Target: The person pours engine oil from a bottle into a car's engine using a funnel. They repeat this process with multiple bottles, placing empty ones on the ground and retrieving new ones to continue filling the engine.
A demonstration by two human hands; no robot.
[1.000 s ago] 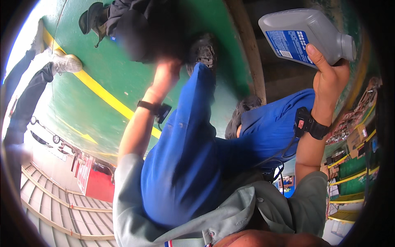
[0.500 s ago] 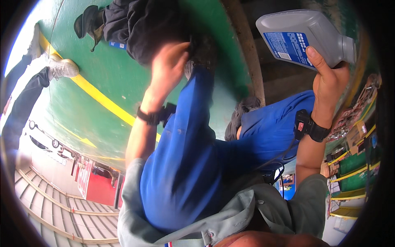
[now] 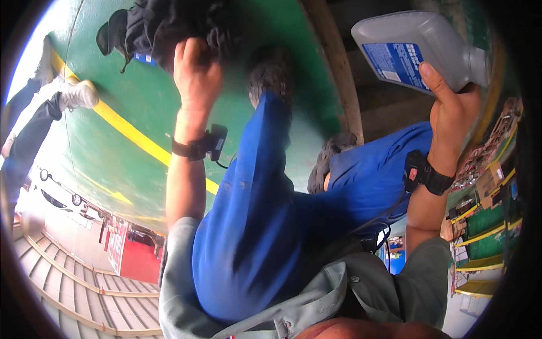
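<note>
My right hand (image 3: 454, 116), raised at the right, is closed around a grey plastic oil bottle (image 3: 420, 48) near its neck. The bottle lies tilted in the air, its blue label facing me and the neck pointing right. At the upper left, my left hand (image 3: 197, 76) has its fingers curled into a heap of crumpled black cloth (image 3: 164, 28); the fingertips are partly hidden in the folds. Black flaps (image 3: 113, 34) stick out from the cloth's left end, and the edge of a blue item (image 3: 145, 59) peeks out underneath.
My blue-trousered legs (image 3: 248, 226) are bent below the hands, with dark shoes (image 3: 271, 73) on the green floor (image 3: 101, 135). A dark recess (image 3: 389, 107) with a raised edge lies under the bottle. Another person's shoe (image 3: 79, 95) rests beside the yellow line at left.
My left hand has moved left and slightly up, off my knee area, and its fingers have closed on the black cloth, which has shifted left. The right hand and bottle have hardly moved.
</note>
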